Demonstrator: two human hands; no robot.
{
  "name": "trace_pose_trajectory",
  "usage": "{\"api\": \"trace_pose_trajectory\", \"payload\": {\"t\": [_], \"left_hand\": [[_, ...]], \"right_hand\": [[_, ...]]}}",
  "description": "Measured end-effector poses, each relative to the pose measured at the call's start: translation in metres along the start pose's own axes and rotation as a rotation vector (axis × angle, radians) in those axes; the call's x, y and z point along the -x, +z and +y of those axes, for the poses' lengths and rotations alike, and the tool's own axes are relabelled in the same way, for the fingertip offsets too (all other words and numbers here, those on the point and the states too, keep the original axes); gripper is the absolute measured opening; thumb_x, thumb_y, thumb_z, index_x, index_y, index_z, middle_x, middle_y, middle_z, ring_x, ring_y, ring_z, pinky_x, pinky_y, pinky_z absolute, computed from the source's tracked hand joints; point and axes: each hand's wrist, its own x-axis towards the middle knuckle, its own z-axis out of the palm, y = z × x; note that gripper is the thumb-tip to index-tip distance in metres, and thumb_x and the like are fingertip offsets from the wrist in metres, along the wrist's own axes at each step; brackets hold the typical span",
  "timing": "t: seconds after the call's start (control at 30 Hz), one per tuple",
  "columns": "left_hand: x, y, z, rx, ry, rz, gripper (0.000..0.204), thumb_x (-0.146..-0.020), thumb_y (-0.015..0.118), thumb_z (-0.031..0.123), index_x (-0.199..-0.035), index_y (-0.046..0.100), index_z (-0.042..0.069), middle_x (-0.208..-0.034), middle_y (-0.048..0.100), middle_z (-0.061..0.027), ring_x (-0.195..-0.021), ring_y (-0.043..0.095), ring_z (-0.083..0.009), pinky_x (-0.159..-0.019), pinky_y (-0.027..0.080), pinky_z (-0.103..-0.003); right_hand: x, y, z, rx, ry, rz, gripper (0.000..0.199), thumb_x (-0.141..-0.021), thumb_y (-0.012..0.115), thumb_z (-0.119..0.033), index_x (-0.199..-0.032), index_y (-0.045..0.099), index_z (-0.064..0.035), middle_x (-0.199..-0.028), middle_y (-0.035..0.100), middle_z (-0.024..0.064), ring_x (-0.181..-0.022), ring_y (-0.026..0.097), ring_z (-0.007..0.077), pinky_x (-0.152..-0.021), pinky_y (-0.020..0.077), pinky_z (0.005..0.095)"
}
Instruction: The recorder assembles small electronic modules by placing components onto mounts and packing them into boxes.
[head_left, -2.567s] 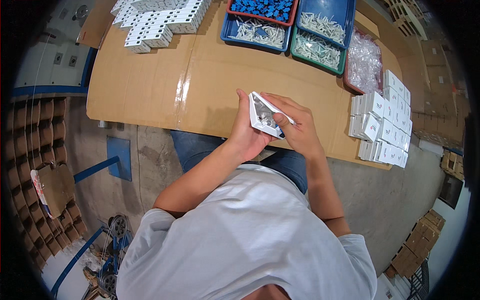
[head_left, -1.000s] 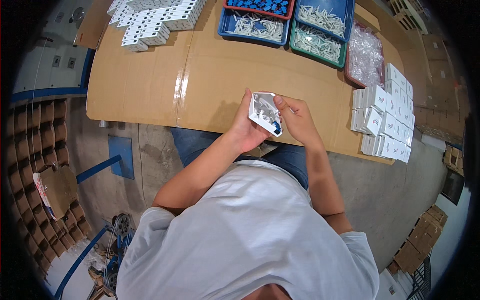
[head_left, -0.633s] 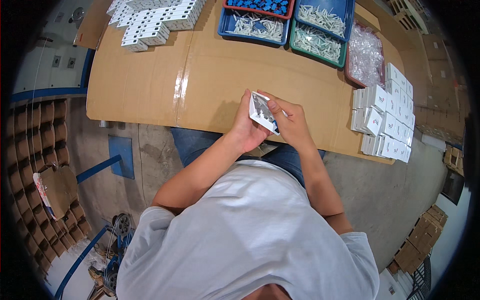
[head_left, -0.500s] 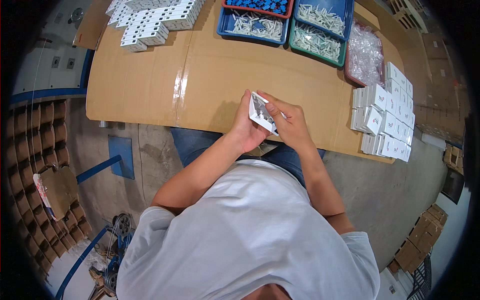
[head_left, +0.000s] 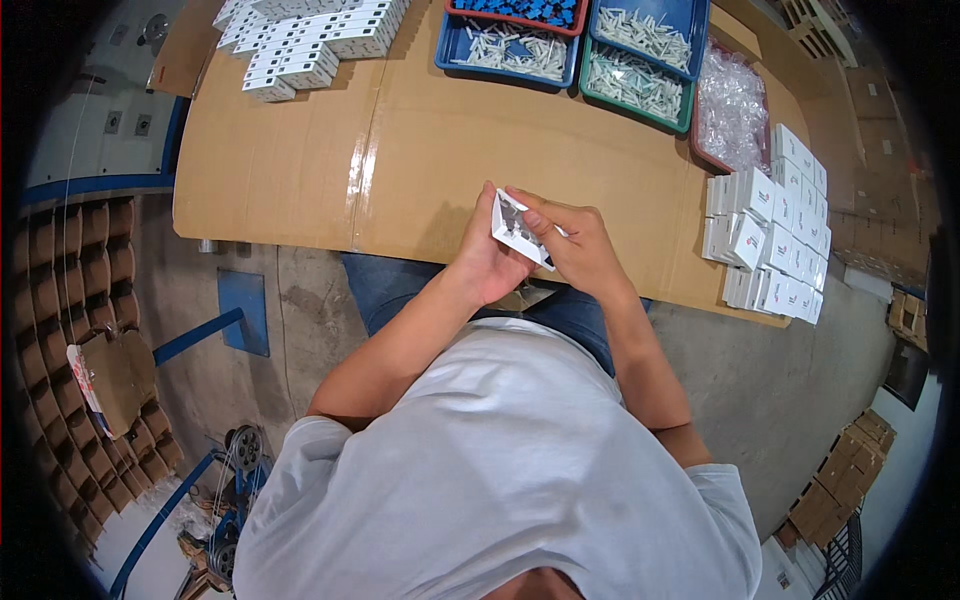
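Just over the near edge of the table, my left hand [head_left: 490, 262] cradles a small white box [head_left: 521, 246] from the left and below, its fingers wrapped round it. The box is tilted, its open face up, and shows greyish and white contents too small to make out. From the right, my right hand [head_left: 580, 248] reaches over the box with thumb and fingers bent at its open top. Those fingers are closed against the box's right side and upper end. Whether they also pinch a small part cannot be seen.
Trays of white stick-like parts [head_left: 635, 85] and blue pieces [head_left: 520, 10] stand at the back. A red tray of clear plastic bags [head_left: 732, 110] sits right of them. Stacked white boxes [head_left: 775, 240] line the right edge; more boxes [head_left: 300, 60] fill the far left of the cardboard-covered table [head_left: 280, 170].
A white stick-like piece beside my right thumb no longer shows. My right thumb and fingers have shifted slightly left over the box. My left hand keeps its hold.
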Motion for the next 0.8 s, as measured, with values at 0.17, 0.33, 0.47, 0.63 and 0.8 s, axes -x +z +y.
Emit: {"api": "trace_pose_trajectory", "payload": {"t": [0.17, 0.33, 0.47, 0.63, 0.8], "left_hand": [[-0.004, -0.01, 0.0, 0.026, -0.001, -0.006, 0.061, -0.103, 0.037, 0.069, -0.129, 0.059, 0.018, -0.132, 0.061, -0.0092, -0.126, 0.059, -0.0299, -0.106, 0.046, -0.059], [0.001, 0.003, 0.005, -0.002, -0.013, -0.081, 0.059, -0.103, 0.038, 0.069, -0.127, 0.059, 0.019, -0.131, 0.062, -0.0085, -0.124, 0.059, -0.0279, -0.106, 0.045, -0.055], [0.004, 0.017, 0.005, -0.005, -0.009, 0.059, 0.058, -0.104, 0.038, 0.067, -0.124, 0.059, 0.018, -0.128, 0.063, -0.0079, -0.121, 0.06, -0.0268, -0.105, 0.045, -0.053], [0.0, 0.006, 0.0, 0.06, 0.043, 0.033, 0.05, -0.107, 0.039, 0.06, -0.122, 0.06, 0.016, -0.125, 0.064, -0.0069, -0.12, 0.06, -0.0247, -0.103, 0.049, -0.048], [-0.009, 0.002, 0.005, 0.073, 0.117, 0.104, 0.047, -0.108, 0.042, 0.055, -0.124, 0.06, 0.015, -0.123, 0.065, -0.0071, -0.118, 0.062, -0.0246, -0.103, 0.052, -0.046]], "right_hand": [[0.002, 0.002, -0.002, 0.019, -0.028, -0.029, 0.036, -0.107, 0.058, -0.026, -0.136, 0.067, -0.0067, -0.102, 0.078, 0.0119, -0.088, 0.066, 0.0103, -0.081, 0.0532, 0.0282], [-0.002, 0.002, 0.002, 0.001, -0.061, -0.027, 0.036, -0.105, 0.06, -0.027, -0.133, 0.068, -0.006, -0.104, 0.078, 0.0138, -0.085, 0.07, 0.0159, -0.079, 0.0543, 0.03], [-0.005, -0.002, 0.004, 0.025, 0.0, -0.043, 0.034, -0.103, 0.063, -0.027, -0.126, 0.071, -0.004, -0.1, 0.078, 0.0145, -0.08, 0.072, 0.0207, -0.075, 0.055, 0.0318], [-0.005, 0.003, 0.008, -0.073, 0.028, -0.043, 0.034, -0.102, 0.064, -0.026, -0.127, 0.068, -0.0041, -0.102, 0.076, 0.0138, -0.086, 0.072, 0.0222, -0.079, 0.0551, 0.0333], [0.001, 0.005, 0.003, -0.104, -0.029, -0.059, 0.042, -0.094, 0.074, -0.018, -0.133, 0.063, -0.0057, -0.123, 0.071, 0.0151, -0.11, 0.069, 0.0262, -0.095, 0.053, 0.0367]]}}
